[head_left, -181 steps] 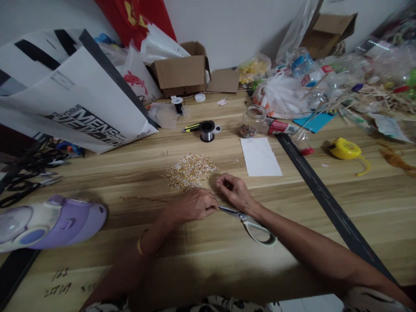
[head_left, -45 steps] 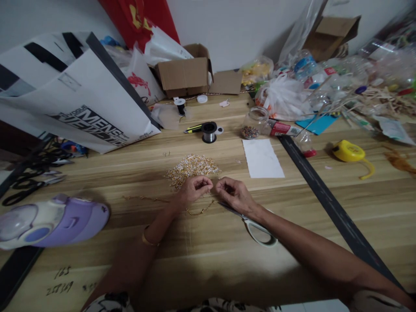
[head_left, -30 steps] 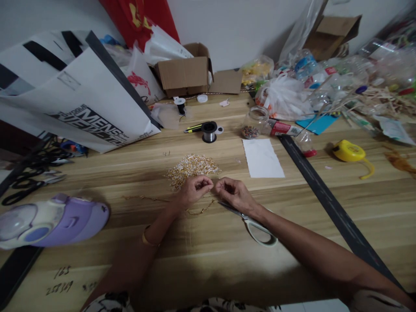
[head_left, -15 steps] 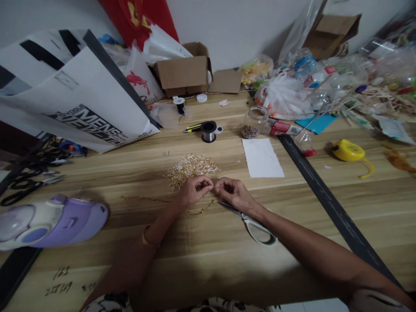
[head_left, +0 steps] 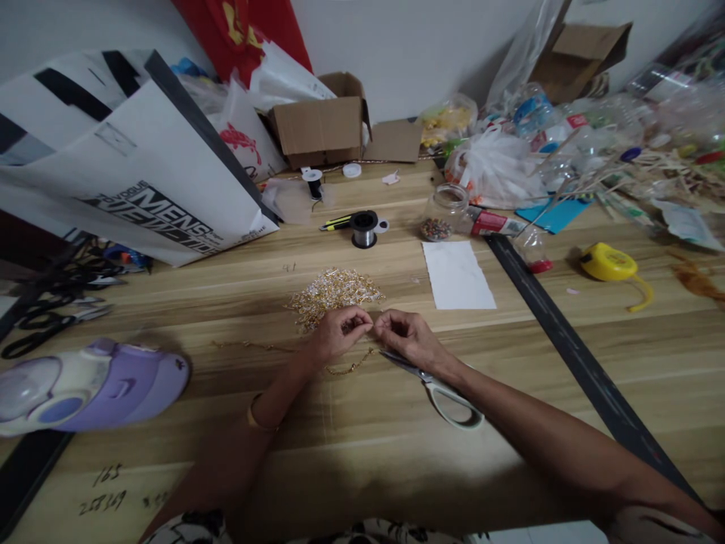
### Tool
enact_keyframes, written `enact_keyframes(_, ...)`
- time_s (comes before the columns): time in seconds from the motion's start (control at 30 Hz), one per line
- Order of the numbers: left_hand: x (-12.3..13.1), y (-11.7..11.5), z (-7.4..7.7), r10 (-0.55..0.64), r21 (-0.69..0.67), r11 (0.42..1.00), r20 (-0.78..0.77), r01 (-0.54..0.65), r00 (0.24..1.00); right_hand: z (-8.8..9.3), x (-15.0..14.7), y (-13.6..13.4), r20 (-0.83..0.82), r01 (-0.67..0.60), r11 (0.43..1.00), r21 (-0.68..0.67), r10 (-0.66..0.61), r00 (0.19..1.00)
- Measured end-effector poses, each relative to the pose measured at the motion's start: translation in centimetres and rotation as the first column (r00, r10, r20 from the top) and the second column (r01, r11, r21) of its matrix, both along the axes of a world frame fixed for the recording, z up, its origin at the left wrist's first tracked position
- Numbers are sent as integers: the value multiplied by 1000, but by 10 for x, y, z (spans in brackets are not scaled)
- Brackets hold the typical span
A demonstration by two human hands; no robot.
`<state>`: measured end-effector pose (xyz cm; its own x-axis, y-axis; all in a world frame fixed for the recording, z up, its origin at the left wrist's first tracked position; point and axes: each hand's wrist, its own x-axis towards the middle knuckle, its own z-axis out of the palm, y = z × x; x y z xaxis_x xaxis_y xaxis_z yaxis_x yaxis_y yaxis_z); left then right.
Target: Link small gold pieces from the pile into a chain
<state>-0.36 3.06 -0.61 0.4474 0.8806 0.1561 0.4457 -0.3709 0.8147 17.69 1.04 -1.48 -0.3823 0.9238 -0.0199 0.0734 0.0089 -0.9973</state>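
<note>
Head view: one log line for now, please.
left hand: pinched, contents unclear | right hand: pinched, contents unclear | chain: on table | scissors: beside right hand

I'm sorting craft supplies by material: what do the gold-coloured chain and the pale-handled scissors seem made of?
Chain: probably metal, given its yellow shine, though coated plastic is possible.
Scissors: blades look like grey metal with a dull sheen; the smooth, pale handle seems plastic.

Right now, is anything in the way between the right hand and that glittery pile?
Partly: the left hand sits at the near edge of the glittery pile, beside the right hand. Nothing visible blocks the pile's right edge.
</note>
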Motion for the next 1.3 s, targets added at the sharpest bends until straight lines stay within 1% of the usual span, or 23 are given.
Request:
enact_keyframes(0.27,1,-1,-1,-22,106,994,-5,22,1000,0,1,1,20,-1,1000,11,0,1000)
enact_keyframes(0.43,1,-1,-3,-18,141,990,-22,21,1000,-1,1,1,-3,-9,1000,-22,9,1000)
enact_keyframes(0.57,1,-2,-3,-39,176,983,-30,44,999,-2,1,0,-12,4,1000,-22,-4,1000)
enact_keyframes(0.73,1,-3,0,-29,182,983,-44,36,999,-2,0,1,-14,23,1000,-11,-24,1000)
enact_keyframes(0.87,1,-3,0,-18,188,982,-49,27,999,-1,0,2,-14,41,999,-18,-42,999)
enact_keyframes(1.0,1,-3,-1,-28,182,982,-62,38,998,-1,0,2,-28,58,998,-38,-60,998)
enact_keyframes(1.3,1,-3,-2,-44,188,980,-73,57,996,-2,-1,2,-24,78,996,-29,-79,997)
